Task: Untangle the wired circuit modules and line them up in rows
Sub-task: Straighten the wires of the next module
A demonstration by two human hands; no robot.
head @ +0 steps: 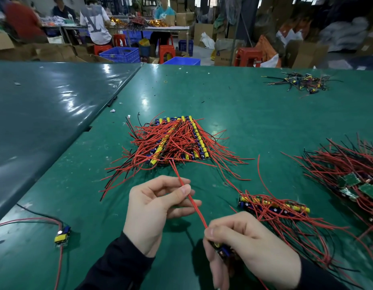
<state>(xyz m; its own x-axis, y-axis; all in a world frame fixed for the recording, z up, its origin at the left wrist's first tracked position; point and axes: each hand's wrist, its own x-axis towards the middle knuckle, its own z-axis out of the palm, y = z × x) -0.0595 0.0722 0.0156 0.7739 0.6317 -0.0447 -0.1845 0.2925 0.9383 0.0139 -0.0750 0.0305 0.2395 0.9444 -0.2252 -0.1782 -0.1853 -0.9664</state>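
1. One module (222,249) in hand: right hand (242,245) curled round it, low centre, above the green table (254,114); only a blue and yellow part shows between the fingers.
2. One red wire (194,203) runs taut from that module up-left; left hand (154,208) pinches it between thumb and fingers, other fingers loosely bent.
3. One arranged stack (177,141) of modules at table centre, yellow and blue parts in several rows, red and black leads fanned out; exact row count unclear.
4. One short row (273,205) of modules just right of the hands, leads trailing toward the near right.
5. One tangled pile (353,176) at the right edge, green boards showing, at least three.
6. One loose module (62,235) near left, red and black leads.
7. One small tangle (302,81) far right.
8. Four people (95,19) at a back bench; blue crates (120,54), red stools (248,56), cardboard boxes (204,30).
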